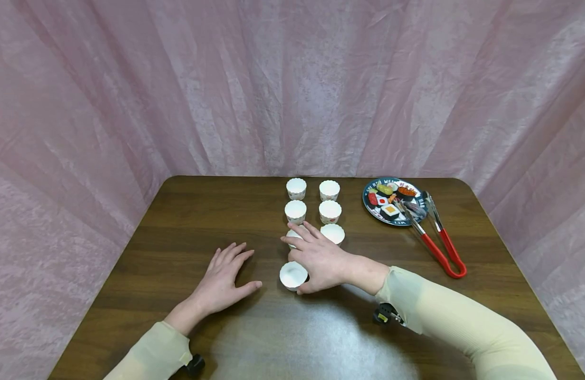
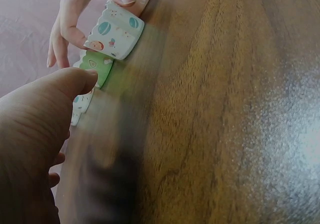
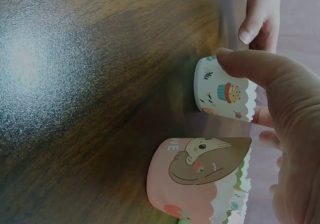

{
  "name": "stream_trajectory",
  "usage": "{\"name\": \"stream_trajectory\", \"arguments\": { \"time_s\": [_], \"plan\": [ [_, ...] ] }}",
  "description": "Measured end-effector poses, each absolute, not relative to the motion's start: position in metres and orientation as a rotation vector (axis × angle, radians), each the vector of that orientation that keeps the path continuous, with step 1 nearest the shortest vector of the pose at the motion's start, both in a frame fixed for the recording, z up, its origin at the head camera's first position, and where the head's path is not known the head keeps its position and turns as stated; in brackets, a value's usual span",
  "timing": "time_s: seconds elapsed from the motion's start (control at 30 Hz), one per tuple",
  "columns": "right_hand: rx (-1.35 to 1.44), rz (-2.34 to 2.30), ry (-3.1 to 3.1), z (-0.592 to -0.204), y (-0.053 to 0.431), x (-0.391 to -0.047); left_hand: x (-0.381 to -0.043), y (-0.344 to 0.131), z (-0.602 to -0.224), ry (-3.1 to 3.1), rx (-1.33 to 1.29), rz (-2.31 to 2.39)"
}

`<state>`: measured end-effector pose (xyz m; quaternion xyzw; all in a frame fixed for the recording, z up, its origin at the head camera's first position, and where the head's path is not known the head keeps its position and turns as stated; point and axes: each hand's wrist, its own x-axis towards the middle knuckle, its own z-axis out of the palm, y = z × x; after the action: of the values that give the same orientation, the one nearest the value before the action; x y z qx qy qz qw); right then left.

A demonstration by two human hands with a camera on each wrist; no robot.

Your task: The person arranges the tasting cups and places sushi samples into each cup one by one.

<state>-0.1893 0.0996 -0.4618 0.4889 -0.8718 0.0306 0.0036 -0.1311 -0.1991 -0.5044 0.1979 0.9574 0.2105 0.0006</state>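
Observation:
Several white-lined paper cupcake cups with scalloped rims stand in two columns on the wooden table. The nearest one, a white cup with small printed pictures (image 1: 293, 275) (image 2: 116, 30) (image 3: 225, 90), is gripped by my right hand (image 1: 321, 261), thumb against its near side and a curled finger behind it. My other right fingers reach over the cup behind (image 1: 294, 236), partly hiding it. Beside these, in the right column, is a pink cup (image 1: 332, 233) (image 3: 180, 179). My left hand (image 1: 223, 279) is to the left, fingers extended and thumb apart, holding nothing.
Further cups (image 1: 296, 189) (image 1: 329, 190) stand toward the table's back edge. At the back right lies a round patterned plate (image 1: 368, 208) bearing sushi-like pieces (image 1: 389, 211). Red-handled tongs (image 1: 437, 250) lean their tips on it. A pink curtain (image 1: 292, 89) hangs behind the table.

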Motion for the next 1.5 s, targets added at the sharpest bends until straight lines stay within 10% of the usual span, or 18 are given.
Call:
{"name": "stream_trajectory", "arguments": {
  "time_s": [0.73,1.5],
  "plan": [
    [1.489,0.194,-2.633,-0.442,0.119,-0.185,-0.134,-0.202,-0.502,3.026,0.609,0.681],
    [0.865,0.365,-2.834,-0.432,0.256,-0.179,-0.165,-0.177,-0.463,3.065,0.763,0.669]
  ]
}}
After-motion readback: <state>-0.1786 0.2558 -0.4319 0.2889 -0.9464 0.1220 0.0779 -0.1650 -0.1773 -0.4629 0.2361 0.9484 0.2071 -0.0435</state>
